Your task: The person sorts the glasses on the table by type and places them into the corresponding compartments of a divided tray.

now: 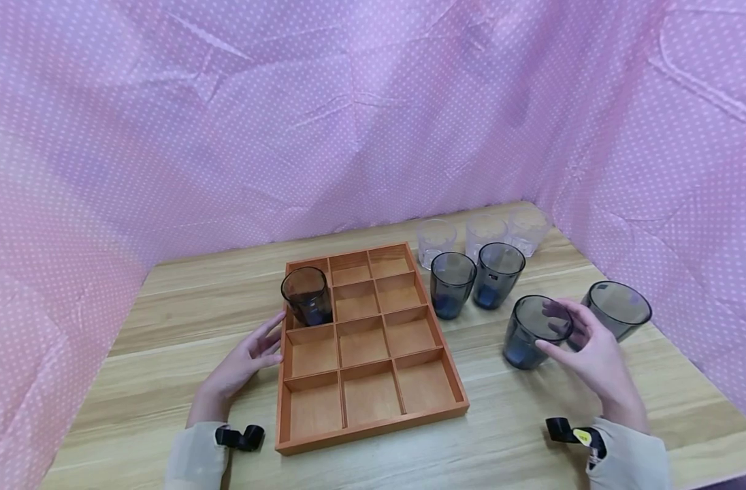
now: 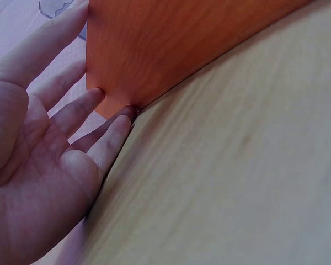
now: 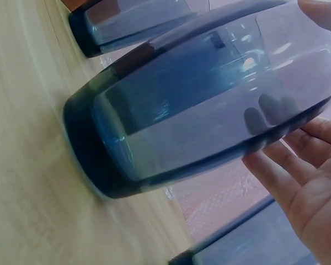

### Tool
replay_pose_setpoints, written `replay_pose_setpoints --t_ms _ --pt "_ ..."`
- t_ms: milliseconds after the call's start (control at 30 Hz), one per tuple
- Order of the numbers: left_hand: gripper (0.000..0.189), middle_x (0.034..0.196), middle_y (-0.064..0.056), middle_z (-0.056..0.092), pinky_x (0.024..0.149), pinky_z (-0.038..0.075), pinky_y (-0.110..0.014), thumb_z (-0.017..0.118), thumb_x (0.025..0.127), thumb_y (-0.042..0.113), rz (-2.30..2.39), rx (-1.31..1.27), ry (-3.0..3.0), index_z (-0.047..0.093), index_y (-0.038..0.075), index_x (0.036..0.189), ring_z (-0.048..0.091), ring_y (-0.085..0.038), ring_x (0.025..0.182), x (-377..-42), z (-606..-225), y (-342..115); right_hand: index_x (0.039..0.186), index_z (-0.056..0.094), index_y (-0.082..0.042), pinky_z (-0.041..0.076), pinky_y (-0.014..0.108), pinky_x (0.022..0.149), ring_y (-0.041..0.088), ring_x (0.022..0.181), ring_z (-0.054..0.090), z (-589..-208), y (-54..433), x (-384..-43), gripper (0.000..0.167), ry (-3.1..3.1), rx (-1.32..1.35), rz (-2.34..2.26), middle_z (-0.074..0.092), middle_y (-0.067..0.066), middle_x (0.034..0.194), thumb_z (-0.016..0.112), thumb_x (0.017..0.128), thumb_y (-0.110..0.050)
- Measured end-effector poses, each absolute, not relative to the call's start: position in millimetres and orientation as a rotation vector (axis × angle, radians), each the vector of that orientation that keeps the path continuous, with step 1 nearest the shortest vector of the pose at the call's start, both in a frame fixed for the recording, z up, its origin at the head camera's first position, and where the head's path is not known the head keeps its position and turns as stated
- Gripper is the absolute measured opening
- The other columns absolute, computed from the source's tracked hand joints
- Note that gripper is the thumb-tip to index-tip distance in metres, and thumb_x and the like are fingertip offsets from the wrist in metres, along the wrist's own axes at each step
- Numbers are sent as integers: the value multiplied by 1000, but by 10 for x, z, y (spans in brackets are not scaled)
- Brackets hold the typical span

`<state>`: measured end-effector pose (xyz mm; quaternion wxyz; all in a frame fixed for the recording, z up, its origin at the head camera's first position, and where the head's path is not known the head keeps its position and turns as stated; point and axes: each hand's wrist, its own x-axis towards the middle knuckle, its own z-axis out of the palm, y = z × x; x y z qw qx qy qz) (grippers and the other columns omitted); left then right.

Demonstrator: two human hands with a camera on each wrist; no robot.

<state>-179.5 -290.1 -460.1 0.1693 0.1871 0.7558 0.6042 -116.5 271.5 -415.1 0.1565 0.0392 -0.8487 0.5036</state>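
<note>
My right hand (image 1: 599, 361) grips a smoky grey drinking glass (image 1: 525, 340) near its rim, thumb on one side and fingers on the other. In the right wrist view this glass (image 3: 193, 105) fills the middle; whether its base touches the table I cannot tell. My left hand (image 1: 244, 364) rests against the left side of a wooden compartment box (image 1: 373, 435). The left wrist view has its fairly straight fingertips touching the box's side wall (image 2: 149, 49). Another dark glass (image 1: 308, 299) stands in the box, in the left column toward the back.
Two more smoky glasses, one beside the box (image 1: 451, 286) and one behind (image 1: 497, 275), stand on the right. A further dark glass (image 1: 618, 306) is partly behind my right hand. Three clear glasses, including one at left (image 1: 435, 241), line the back. Pink dotted cloth (image 1: 348, 136) surrounds the wooden table.
</note>
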Motion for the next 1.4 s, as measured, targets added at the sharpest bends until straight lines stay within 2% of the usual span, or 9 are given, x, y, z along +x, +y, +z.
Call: replay_pose_setpoints --t_ms 267,400,500,600,700,967,1100,1200,1400 --pt "78 160 -28 7 100 36 -9 58 95 8 1725 542 2137 11 11 157 13 -50 142 -1792 -4590 -2900 135 49 -6 36 6 81 -16 105 52 -4050 2629 -1167 65 -2432 159 1433 57 -36 112 78 77 -2" --pt "78 159 -29 9 100 36 -10 58 95 7 1725 551 2133 10 10 157 22 -36 143 -1790 -4597 -2904 133 50 0 40 7 82 -13 108 54 -3986 2548 -1190 66 -2378 250 1435 58 -32 114 78 74 6" --pt "78 159 -29 10 101 36 -10 58 95 7 1728 544 2131 10 10 157 23 -34 142 -1785 -4599 -2905 131 51 3 42 6 83 -14 109 54 -3935 2473 -1212 67 -2357 308 1421 59 -31 114 78 70 9" --pt "78 160 -28 8 100 36 -9 58 95 7 1730 524 2132 10 10 157 16 -44 143 -1779 -4595 -2901 131 51 3 42 5 84 -15 110 52 -3878 2390 -1230 69 -2360 339 1402 58 -31 114 80 68 9" --pt "79 161 -26 6 99 35 -8 59 95 7 1735 502 2130 10 12 157 12 -49 143 -1780 -4600 -2902 131 51 2 42 5 83 -16 111 51 -3823 2313 -1257 70 -2362 365 1405 57 -32 115 80 68 8" --pt "78 161 -25 7 98 33 -6 59 95 8 1717 480 2149 13 16 157 12 -49 145 -1795 -4624 -2917 131 52 -1 43 8 84 -12 114 50 -3700 2089 -1363 68 -2376 461 1439 56 -30 117 81 70 6" --pt "78 161 -24 6 99 33 -7 59 95 9 1717 483 2149 13 16 157 13 -49 145 -1792 -4616 -2930 130 53 -3 44 9 83 -12 109 52 -3610 1940 -1453 68 -2394 513 1440 56 -27 116 82 69 3" --pt "78 162 -23 7 99 34 -8 60 95 9 1725 482 2143 13 16 157 13 -49 145 -1795 -4605 -2930 130 53 -3 45 9 83 -11 104 54 -3556 1831 -1525 68 -2418 553 1464 58 -19 117 83 69 1" --pt "78 162 -23 7 99 33 -7 60 94 10 1728 505 2133 14 14 157 14 -48 145 -1815 -4578 -2930 131 52 1 48 11 85 -6 99 58 -3482 1607 -1693 67 -2435 655 1619 58 9 124 80 71 2"
